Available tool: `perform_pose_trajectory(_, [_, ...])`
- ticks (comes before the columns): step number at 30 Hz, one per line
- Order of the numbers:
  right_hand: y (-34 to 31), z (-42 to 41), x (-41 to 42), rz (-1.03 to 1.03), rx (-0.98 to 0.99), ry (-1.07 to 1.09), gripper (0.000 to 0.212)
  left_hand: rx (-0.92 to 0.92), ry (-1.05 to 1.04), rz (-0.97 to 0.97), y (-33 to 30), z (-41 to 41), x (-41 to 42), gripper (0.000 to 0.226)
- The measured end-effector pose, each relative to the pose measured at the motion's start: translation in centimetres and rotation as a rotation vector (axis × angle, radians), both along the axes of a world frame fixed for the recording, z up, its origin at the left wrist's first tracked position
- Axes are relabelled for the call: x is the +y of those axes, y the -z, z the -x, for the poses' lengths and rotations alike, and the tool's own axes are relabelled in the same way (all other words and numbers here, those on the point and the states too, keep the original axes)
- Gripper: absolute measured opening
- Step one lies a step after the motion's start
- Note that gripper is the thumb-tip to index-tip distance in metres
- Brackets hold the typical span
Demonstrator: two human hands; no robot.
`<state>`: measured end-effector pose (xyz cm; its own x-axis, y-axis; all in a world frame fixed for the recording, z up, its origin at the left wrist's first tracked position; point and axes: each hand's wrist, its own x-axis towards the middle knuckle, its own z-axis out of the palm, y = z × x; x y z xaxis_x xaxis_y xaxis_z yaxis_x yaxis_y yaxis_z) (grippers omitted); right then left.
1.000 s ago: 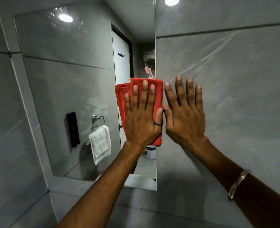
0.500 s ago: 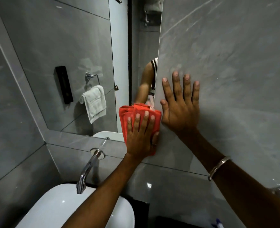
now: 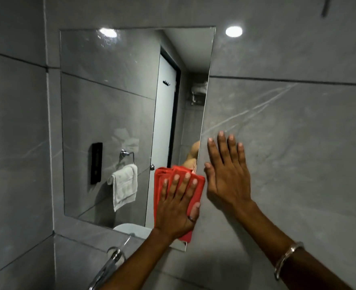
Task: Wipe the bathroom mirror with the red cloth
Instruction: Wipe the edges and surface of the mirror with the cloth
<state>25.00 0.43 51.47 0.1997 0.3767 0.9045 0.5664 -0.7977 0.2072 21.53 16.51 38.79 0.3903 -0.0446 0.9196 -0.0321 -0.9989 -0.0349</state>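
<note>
The rectangular bathroom mirror [image 3: 110,101] hangs on the grey tiled wall. A folded red cloth [image 3: 164,176] lies flat against its lower right corner. My left hand [image 3: 177,208] presses on the cloth with fingers spread, a ring on the thumb. My right hand [image 3: 227,174] rests flat and empty on the wall tile just right of the mirror's edge, fingers apart, a metal bangle on the wrist. Part of the cloth is hidden under my left hand.
A chrome tap [image 3: 108,266] juts out below the mirror at bottom centre. The mirror reflects a white towel [image 3: 123,187] on a ring, a black wall unit [image 3: 96,162], a white door and a basin rim. Grey tile [image 3: 298,143] fills the right side.
My left hand slid the cloth down the mirror's right edge, then slightly back up. The view dipped toward the basin and has risen again. My right hand stays on the wall.
</note>
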Motion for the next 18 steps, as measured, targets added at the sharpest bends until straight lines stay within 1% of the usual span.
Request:
perform_pose_trajectory(5, [-9.8, -0.3, 0.6, -0.021, -0.043, -0.023, 0.066, -0.054, 0.008, -0.011, -13.6, -0.1, 0.0, 0.072])
perform_pose_trajectory(10, [-17.0, -0.2, 0.6, -0.073, -0.055, -0.087, 0.063, -0.126, -0.009, -0.006, -26.5, -0.5, -0.1, 0.073])
perform_pose_trajectory(14, [-20.9, 0.1, 1.1, -0.123, -0.055, -0.121, 0.063, -0.158, -0.026, 0.008, -33.6, -0.6, -0.4, 0.076])
perform_pose_trajectory(16, [-22.7, 0.3, 1.8, -0.146, -0.053, -0.153, 0.065, -0.164, -0.013, 0.009, -36.1, -0.4, -0.3, 0.078])
perform_pose_trajectory(18, [-24.7, 0.5, 2.4, -0.155, -0.06, -0.165, 0.069, -0.183, 0.017, -0.016, -37.4, -0.3, 0.1, 0.077])
